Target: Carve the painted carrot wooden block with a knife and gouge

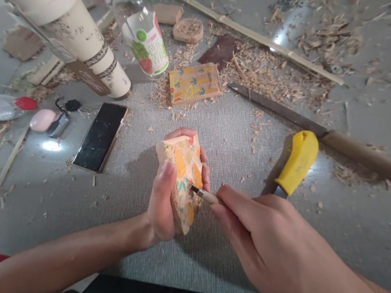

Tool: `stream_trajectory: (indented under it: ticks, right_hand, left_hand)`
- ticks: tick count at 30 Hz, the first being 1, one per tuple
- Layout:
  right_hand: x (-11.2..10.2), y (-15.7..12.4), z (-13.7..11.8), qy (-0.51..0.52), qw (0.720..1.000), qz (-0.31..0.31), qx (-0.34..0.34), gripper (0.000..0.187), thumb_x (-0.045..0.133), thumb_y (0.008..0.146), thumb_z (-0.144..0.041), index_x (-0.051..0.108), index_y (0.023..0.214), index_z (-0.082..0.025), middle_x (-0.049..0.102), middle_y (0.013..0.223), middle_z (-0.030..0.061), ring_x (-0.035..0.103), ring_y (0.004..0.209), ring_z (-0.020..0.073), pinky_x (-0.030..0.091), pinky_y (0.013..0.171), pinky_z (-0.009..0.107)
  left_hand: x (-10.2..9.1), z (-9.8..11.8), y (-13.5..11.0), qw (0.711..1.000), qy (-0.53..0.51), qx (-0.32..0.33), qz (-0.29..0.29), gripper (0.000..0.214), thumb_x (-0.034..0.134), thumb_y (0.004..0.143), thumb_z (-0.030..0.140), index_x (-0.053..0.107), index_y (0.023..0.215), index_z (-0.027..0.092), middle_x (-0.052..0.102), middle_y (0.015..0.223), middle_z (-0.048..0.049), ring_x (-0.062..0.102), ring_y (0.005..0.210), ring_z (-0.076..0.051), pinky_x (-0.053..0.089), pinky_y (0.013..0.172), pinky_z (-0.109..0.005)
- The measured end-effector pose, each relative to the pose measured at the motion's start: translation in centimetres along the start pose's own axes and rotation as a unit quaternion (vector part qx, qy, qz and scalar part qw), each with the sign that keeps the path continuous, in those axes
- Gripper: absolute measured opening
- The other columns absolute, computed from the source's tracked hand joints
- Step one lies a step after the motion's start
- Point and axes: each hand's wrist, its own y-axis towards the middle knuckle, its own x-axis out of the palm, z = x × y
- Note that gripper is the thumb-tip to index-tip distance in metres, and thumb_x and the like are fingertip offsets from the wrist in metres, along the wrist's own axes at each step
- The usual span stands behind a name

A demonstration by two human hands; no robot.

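Note:
In the middle of the view, my left hand (164, 200) is wrapped round a pale wooden block (187, 165) painted with orange, teal and red marks, thumb on its near side and fingers behind. The block is tilted above the table. My right hand (259, 238) is closed on a slim carving tool (206, 195) with a pale handle and a dark metal end. The tool's tip meets the block's painted face near the teal marks; its exact shape is too small to make out. Part of the handle is hidden inside my right hand.
A yellow-handled cutter (298, 161) lies beyond my right hand, near a long dark blade (280, 110). Behind the block lie a painted wooden piece (195, 84) and wood shavings (263, 78). A phone (100, 137), tumbler (77, 28) and bottle (146, 42) are at left.

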Motion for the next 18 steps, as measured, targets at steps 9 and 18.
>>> stream_trajectory:
  ticks: [9, 18]
  right_hand:
    - [0.0, 0.6, -0.7, 0.135, 0.983, -0.072, 0.103, 0.045, 0.037, 0.112, -0.042, 0.059, 0.077, -0.023, 0.050, 0.057, -0.0032, 0.041, 0.045, 0.0105, 0.025, 0.047, 0.030]
    - [0.3, 1.3, -0.6, 0.390, 0.899, -0.118, 0.163, 0.042, 0.044, 0.110, -0.046, 0.054, 0.077, -0.022, 0.043, 0.066, -0.0053, 0.038, 0.059, 0.0104, 0.033, 0.050, 0.024]
  left_hand:
    - [-0.2, -0.1, 0.1, 0.999, -0.031, 0.014, -0.007, 0.050, 0.070, 0.094, 0.056, 0.059, 0.136, 0.031, 0.072, 0.109, -0.0094, 0.073, 0.092, -0.030, 0.062, 0.067, -0.038]
    - [-0.5, 0.5, 0.5, 0.999, -0.034, 0.004, -0.014, 0.053, 0.067, 0.095, 0.058, 0.056, 0.138, 0.029, 0.068, 0.096, -0.0055, 0.073, 0.084, -0.026, 0.057, 0.056, -0.031]
